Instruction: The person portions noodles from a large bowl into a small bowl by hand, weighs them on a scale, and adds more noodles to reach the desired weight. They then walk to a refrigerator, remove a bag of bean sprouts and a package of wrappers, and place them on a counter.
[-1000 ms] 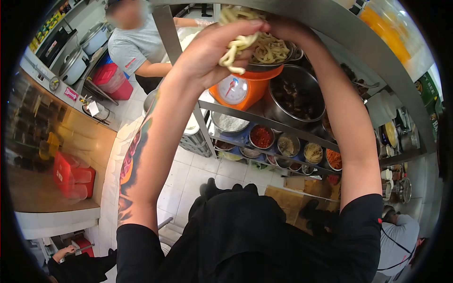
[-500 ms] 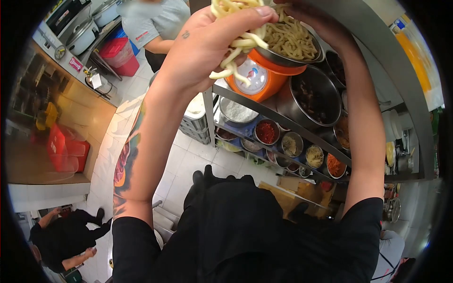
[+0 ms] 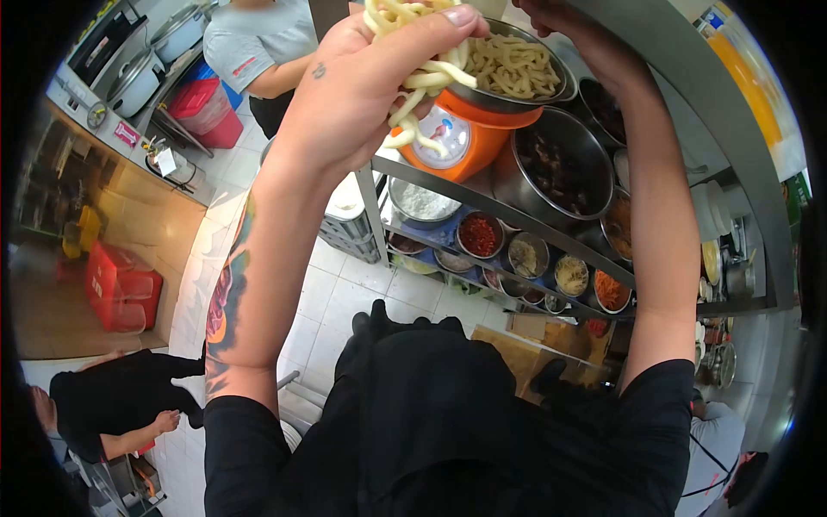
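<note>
A bunch of thick noodles (image 3: 418,82) is gripped by the left hand (image 3: 366,86), with the fingers closed around the strands. The loose ends hang down from the fist, so the long axis of the bunch is about vertical in the picture, from 12 to 6 o'clock. The metal bowl (image 3: 515,67), already holding noodles, is seen at about 3 o'clock from this hand, just beside it, and it rests on the orange scale (image 3: 452,142). The hanging ends are placed over the left edge of the scale, not over the middle of the bowl.

The right hand (image 3: 556,17) is raised at the far rim of the bowl, at about 1 o'clock from it; it is cut by the top edge of the picture, and it cannot be told if it is open or closed. The left hand is judged to be the nearer one for the noodles, since they are already held by it.
</note>
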